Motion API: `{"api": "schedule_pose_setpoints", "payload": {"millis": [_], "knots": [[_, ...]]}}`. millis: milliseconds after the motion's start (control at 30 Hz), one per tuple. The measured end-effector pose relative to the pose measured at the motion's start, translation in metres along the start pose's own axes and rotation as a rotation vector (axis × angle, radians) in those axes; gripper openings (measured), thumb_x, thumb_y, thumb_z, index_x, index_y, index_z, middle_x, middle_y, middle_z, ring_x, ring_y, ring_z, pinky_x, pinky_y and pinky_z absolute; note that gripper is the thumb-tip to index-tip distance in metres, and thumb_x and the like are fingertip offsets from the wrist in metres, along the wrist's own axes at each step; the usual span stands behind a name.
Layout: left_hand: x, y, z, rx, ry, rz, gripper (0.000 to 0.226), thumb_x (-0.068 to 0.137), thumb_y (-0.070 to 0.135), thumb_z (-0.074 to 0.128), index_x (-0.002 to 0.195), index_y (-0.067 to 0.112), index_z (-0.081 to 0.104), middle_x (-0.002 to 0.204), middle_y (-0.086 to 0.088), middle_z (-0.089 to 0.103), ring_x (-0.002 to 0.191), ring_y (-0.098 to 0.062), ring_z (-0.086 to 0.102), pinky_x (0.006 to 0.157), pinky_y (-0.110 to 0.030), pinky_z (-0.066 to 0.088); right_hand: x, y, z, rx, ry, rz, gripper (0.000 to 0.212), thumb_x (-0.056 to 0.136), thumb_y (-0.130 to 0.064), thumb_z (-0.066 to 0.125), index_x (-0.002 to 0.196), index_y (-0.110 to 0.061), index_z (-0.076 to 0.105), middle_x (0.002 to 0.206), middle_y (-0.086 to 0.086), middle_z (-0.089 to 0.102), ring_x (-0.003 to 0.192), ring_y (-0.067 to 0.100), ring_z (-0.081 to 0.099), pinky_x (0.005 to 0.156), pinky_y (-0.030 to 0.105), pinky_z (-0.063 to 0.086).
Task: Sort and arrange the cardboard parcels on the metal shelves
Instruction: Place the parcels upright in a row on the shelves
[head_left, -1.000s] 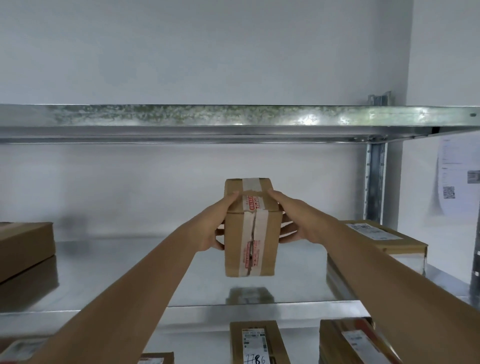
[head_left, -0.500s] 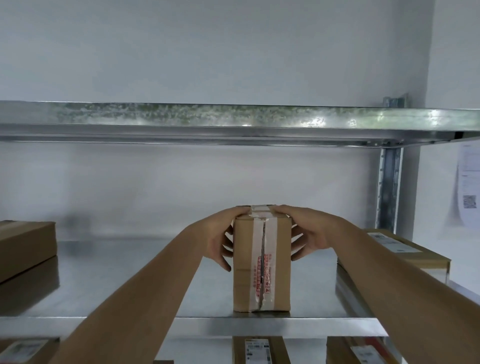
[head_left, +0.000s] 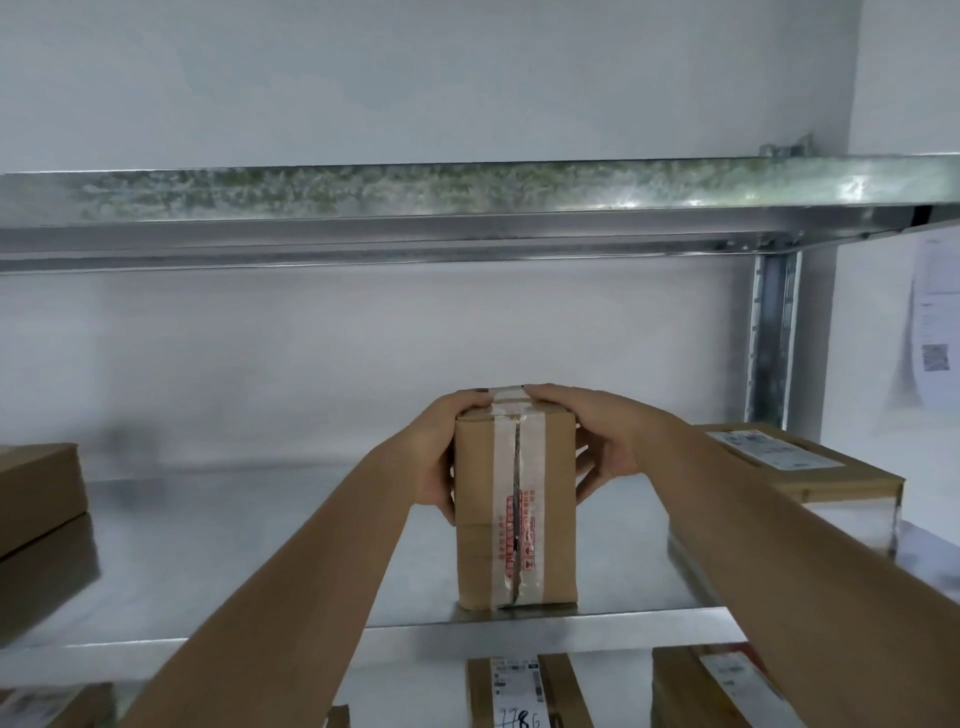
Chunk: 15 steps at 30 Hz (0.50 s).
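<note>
A tall cardboard parcel (head_left: 514, 509) with white tape down its front stands upright near the front edge of the middle metal shelf (head_left: 234, 561). My left hand (head_left: 441, 457) grips its upper left side, fingers curled over the top edge. My right hand (head_left: 597, 441) grips the upper right side, thumb and fingers over the top. Both forearms reach in from below.
A labelled flat parcel (head_left: 810, 467) lies on the shelf at right, a brown box (head_left: 36, 493) at the left edge. More labelled parcels (head_left: 524, 691) lie on the shelf below. An upper shelf beam (head_left: 467, 208) spans above; a steel upright (head_left: 774, 338) stands at right.
The parcel came down from the air onto the shelf near its front edge and now stands there. Both hands stayed on it, shifting to its top corners.
</note>
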<state>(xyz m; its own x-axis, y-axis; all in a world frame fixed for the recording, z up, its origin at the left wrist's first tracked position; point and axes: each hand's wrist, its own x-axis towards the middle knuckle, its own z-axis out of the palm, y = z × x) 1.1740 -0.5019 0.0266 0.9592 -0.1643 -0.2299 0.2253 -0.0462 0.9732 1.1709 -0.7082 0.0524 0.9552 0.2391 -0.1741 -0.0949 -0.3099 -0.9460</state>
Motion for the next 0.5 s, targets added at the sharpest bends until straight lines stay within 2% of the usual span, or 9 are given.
{"api": "schedule_pose_setpoints", "payload": {"millis": [167,300,500], "knots": [[0.0044,-0.0013,-0.0025,-0.007,-0.016,0.003,0.058,0.072,0.060,0.070,0.123,0.033,0.073,0.131,-0.011,0.069,0.123,-0.040,0.061,0.098,-0.072,0.040,0.0003,0.0010,-0.0001,-0.004,0.005,-0.006,0.055,0.087,-0.055,0.070,0.118,-0.010,0.069,0.106,0.021,0.068,0.082,0.042,0.070,0.078,0.068,0.057],[0.0052,-0.0016,-0.0019,-0.032,-0.002,0.044,0.044,0.078,0.052,0.068,0.120,0.037,0.072,0.132,-0.011,0.068,0.123,-0.041,0.060,0.093,-0.076,0.041,0.0013,0.0017,0.0000,0.007,0.011,-0.012,0.050,0.088,-0.051,0.070,0.118,-0.012,0.069,0.102,0.020,0.067,0.082,0.042,0.070,0.076,0.067,0.057],[0.0007,-0.0031,0.0002,-0.040,-0.002,0.057,0.030,0.090,0.042,0.062,0.116,0.030,0.071,0.136,-0.013,0.065,0.123,-0.041,0.060,0.095,-0.073,0.042,0.0031,0.0023,0.0004,0.009,0.011,-0.017,0.045,0.089,-0.047,0.071,0.116,-0.012,0.070,0.106,0.023,0.069,0.088,0.046,0.072,0.075,0.069,0.057]]}}
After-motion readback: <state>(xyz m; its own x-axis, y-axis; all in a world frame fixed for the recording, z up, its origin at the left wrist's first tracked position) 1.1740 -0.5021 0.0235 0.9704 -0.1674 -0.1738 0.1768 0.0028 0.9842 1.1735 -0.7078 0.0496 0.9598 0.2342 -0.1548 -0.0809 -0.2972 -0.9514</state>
